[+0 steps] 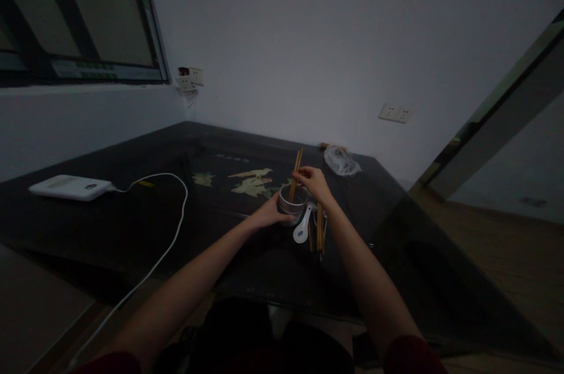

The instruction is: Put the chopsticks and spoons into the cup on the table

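Note:
On the dark table stands a round, light-coloured cup-like container point(292, 207), with my left hand point(269, 213) wrapped around its left side. Chopsticks point(296, 171) rise out of its mouth, their lower ends inside. My right hand point(314, 181) pinches these chopsticks above the rim. A white spoon point(302, 231) with a blue mark lies just in front of the container, bowl end toward me. Beside the spoon, under my right wrist, more chopsticks point(319, 230) lie on the table with other thin utensils that are hard to make out.
A crumpled clear plastic bag point(341, 161) lies at the table's far edge by the wall. To the left sits a white flat device point(70, 187), its white cable point(181, 209) curving across the dark table point(220, 245) and down over the front edge.

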Tool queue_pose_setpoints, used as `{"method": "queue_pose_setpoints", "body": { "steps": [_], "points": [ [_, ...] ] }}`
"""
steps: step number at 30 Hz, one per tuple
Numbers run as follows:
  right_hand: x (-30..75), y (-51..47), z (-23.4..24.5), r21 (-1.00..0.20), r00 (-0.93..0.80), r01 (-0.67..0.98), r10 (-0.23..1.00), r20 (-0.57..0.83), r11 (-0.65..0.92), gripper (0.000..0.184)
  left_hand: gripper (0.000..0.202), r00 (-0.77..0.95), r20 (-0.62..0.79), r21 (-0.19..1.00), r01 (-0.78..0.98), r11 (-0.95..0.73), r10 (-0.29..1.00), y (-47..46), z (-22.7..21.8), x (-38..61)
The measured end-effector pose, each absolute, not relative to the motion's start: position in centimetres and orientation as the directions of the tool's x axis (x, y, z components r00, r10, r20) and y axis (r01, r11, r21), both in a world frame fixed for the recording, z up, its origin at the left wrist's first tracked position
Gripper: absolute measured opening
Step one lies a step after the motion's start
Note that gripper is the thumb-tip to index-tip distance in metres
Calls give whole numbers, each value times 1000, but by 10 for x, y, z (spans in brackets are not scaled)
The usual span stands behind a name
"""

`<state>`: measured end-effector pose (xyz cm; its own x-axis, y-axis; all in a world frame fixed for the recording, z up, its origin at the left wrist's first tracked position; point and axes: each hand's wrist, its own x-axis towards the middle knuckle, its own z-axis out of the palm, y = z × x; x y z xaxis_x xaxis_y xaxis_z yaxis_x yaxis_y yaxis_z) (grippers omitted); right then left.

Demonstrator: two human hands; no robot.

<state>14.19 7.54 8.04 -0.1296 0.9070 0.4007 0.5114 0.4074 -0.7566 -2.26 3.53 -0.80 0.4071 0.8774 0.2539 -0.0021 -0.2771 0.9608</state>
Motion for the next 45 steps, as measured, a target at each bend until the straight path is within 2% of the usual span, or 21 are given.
{"method": "queue_pose_setpoints", "body": {
  "steps": [4, 11, 22, 27, 34, 38, 41, 45],
  "points": [
    [148, 73, 79, -650, -123, 618, 871, 475, 441, 21, 83, 408, 254, 959, 15, -284, 877, 32, -3, -22],
    [161, 62, 78, -616, -115, 647, 856, 504, 449, 23, 84, 405, 231, 965, 25, -263, 885, 29, 3, -22],
    [203, 18, 64, -747, -62, 506, 882, 467, 431, 27, 89, 414, 229, 965, 20, -261, 881, 27, 4, -23],
    [227, 12, 33, -788, 73, 528, 907, 415, 318, 31, 92, 443, 238, 962, 13, -272, 864, 26, 6, -23],
    [240, 23, 12, -711, 102, 667, 919, 381, 221, 26, 97, 415, 308, 928, 66, -366, 856, 33, 12, -31],
    [242, 23, 9, -669, 118, 727, 931, 344, 155, 23, 99, 375, 309, 899, 186, -397, 874, 30, 24, -35],
    [243, 23, 8, -628, 123, 772, 947, 298, 97, 22, 93, 314, 391, 832, 280, -478, 865, 22, 37, -37],
    [244, 23, 7, -594, 124, 803, 964, 237, 42, 21, 78, 201, 616, 671, 372, -641, 762, 9, 58, -42]
  ]
}}
